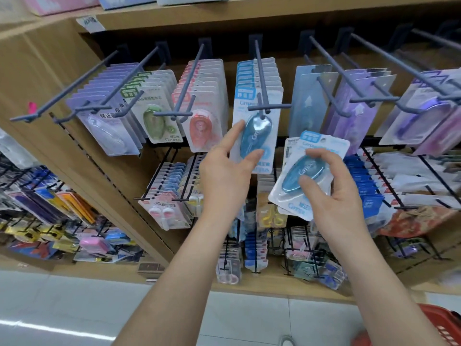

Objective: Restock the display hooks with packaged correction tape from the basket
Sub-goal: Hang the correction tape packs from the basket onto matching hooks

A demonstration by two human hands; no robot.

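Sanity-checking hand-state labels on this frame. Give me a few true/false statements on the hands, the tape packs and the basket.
1. The right hand holds blue tape packs clear of the hooks. True.
2. The left hand hangs idle, touching nothing. False: it pinches the front blue pack, which hangs on its hook.
3. A red basket shows at the lower right. True.
4. The packs just left of the hanging blue ones are green. False: those are red packs; the green packs hang one hook further left.
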